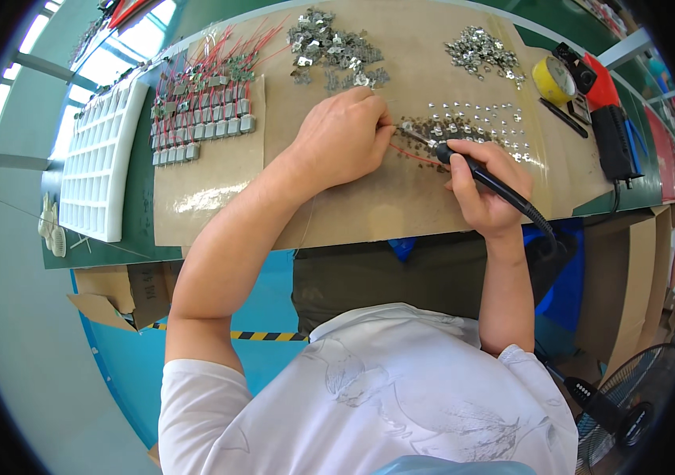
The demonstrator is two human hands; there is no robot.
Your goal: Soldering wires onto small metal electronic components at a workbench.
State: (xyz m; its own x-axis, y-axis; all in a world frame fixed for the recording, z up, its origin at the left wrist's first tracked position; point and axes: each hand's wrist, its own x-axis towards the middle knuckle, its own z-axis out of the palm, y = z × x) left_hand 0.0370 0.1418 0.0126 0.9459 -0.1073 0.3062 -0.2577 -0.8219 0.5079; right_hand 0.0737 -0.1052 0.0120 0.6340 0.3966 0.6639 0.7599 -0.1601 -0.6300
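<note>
My right hand (492, 186) grips a soldering iron (476, 170) with a black handle and cord. Its metal tip points left toward the fingers of my left hand (345, 134). My left hand is closed in a pinch, and a thin red wire (417, 156) runs out from its fingertips to below the iron. Whatever small part is at the wire's end inside the fingers is hidden. Behind and under the iron, small metal pieces (504, 119) stand in rows on a brown-stained patch of the board (290, 214).
Grey blocks with red wires (223, 127) stand in rows at left, beside a white compartment tray (100, 166). Loose metal pieces lie in a far pile (329, 47) and a right-hand pile (480, 51). Yellow tape (553, 80) and a black box (613, 142) sit at right.
</note>
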